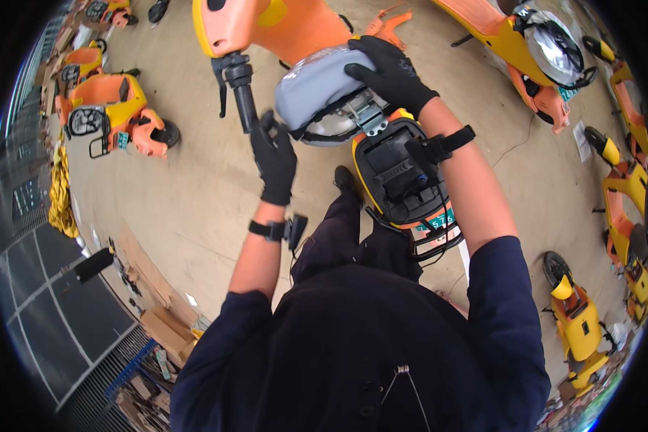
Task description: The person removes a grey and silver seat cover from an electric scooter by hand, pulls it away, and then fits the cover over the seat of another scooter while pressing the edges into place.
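Observation:
An orange and yellow scooter (281, 25) stands right in front of me, its grey seat (313, 86) lifted off the black open compartment (399, 173) beneath. My right hand (389, 68), in a black glove, lies flat on top of the grey seat near its far end. My left hand (273, 158), also in a black glove, grips the seat's near left edge just under the black handlebar grip (241, 90). Both wrists carry black straps.
More orange and yellow scooters stand around: at the left (111, 108), at the upper right (533, 50) and along the right edge (579, 324). Flattened cardboard (162, 317) lies at the lower left beside a blue rack. The floor is bare concrete.

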A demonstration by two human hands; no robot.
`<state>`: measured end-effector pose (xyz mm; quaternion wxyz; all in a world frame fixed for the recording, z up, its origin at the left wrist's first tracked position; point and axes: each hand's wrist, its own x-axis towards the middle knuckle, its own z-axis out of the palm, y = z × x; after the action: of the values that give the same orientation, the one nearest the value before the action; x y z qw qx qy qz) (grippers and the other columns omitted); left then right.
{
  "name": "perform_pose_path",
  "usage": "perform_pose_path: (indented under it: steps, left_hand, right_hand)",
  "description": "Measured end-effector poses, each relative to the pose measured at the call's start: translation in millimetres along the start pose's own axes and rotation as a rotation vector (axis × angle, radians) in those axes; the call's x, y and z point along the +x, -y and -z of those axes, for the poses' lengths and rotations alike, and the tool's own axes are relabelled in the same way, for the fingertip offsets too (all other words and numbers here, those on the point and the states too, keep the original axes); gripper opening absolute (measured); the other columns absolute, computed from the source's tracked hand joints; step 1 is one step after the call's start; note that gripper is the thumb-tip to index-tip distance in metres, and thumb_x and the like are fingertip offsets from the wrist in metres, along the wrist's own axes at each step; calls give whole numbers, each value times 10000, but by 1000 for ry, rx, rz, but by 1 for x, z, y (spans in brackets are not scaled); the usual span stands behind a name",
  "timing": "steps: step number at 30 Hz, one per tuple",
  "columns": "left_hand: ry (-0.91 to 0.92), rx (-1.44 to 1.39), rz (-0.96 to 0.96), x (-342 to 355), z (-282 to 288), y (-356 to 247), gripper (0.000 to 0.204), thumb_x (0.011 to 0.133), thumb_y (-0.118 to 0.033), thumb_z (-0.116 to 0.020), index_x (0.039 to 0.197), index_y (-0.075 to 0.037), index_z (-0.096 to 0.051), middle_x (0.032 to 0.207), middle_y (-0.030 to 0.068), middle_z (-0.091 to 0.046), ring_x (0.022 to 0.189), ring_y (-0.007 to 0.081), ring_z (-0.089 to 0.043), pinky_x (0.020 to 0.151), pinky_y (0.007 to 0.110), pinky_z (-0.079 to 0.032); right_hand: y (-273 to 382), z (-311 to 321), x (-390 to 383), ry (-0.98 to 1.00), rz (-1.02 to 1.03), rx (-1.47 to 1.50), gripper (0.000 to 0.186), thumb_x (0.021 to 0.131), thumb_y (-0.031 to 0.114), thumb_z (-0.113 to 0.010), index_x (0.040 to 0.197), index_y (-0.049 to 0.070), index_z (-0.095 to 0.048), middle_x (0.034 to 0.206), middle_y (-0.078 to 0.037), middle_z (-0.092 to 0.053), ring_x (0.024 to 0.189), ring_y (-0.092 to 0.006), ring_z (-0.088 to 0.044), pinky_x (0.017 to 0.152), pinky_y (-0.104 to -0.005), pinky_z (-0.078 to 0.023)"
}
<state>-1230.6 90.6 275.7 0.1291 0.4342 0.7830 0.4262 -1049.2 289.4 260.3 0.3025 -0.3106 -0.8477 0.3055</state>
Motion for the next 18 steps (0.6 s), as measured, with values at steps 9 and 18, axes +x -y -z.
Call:
perform_pose_path:
  steps: [9, 18]
  left_hand:
    - [275, -84, 280, -3, -12, 44, 488, 747, -233, -686, 1142, -26, -488, 965, 167, -609, 789, 269, -617, 660, 350, -478]
    - [517, 427, -149, 10, 8, 58, 183, 768, -202, -600, 884, -62, -595, 776, 161, -626, 714, 335, -599, 613, 385, -478]
  right_hand:
    - [13, 0, 9, 104, -8, 93, 465, 841, 344, -573, 1202, 62, -489, 1190, -149, -512, 1114, -297, -473, 953, -364, -364]
    - [12, 5, 14, 141, -85, 159, 485, 812, 367, -597, 1178, 60, -510, 1157, -153, -530, 1088, -299, -492, 930, -368, -384]
